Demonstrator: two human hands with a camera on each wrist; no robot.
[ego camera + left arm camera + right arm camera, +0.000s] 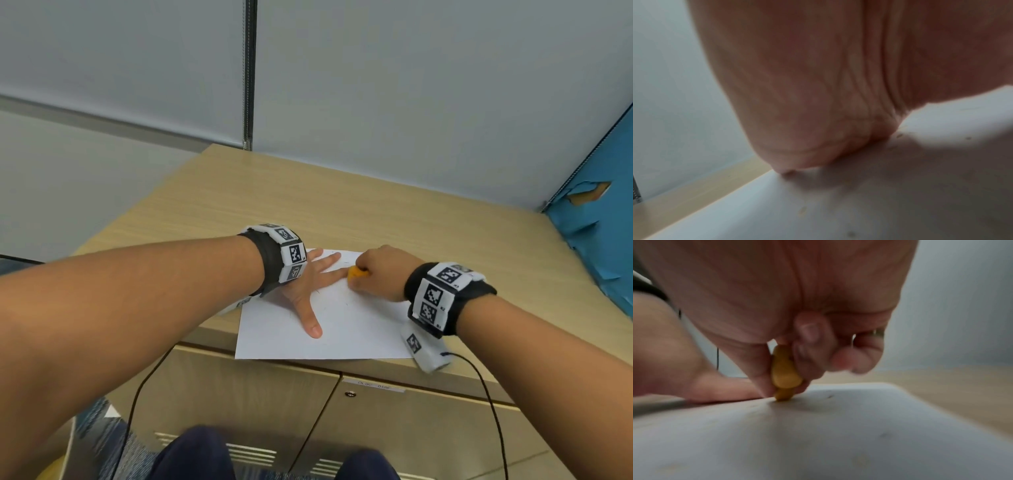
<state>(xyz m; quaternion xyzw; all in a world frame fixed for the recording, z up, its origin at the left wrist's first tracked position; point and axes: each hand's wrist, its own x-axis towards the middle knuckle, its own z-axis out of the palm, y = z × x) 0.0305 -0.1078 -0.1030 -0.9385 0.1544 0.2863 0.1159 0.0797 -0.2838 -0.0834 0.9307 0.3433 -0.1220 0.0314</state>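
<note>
My left hand (305,291) presses flat on one sheet (346,337); my right hand (378,274) pinches one yellow eraser (784,374), long axis upright, tip down.

Light wooden cabinet top (239,192); lying flat at its near edge, a white sheet of paper (342,325).

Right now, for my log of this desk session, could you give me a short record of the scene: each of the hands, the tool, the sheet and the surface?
left hand: flat on the sheet, fingers spread, pressing it down
right hand: pinches the orange eraser, just beyond the left fingertips
orange eraser: small, lower end touching the sheet
sheet: white paper with faint marks and small specks, near the front edge
cabinet top: light wood, bears the sheet
blue panel: at the right, surface torn
</note>
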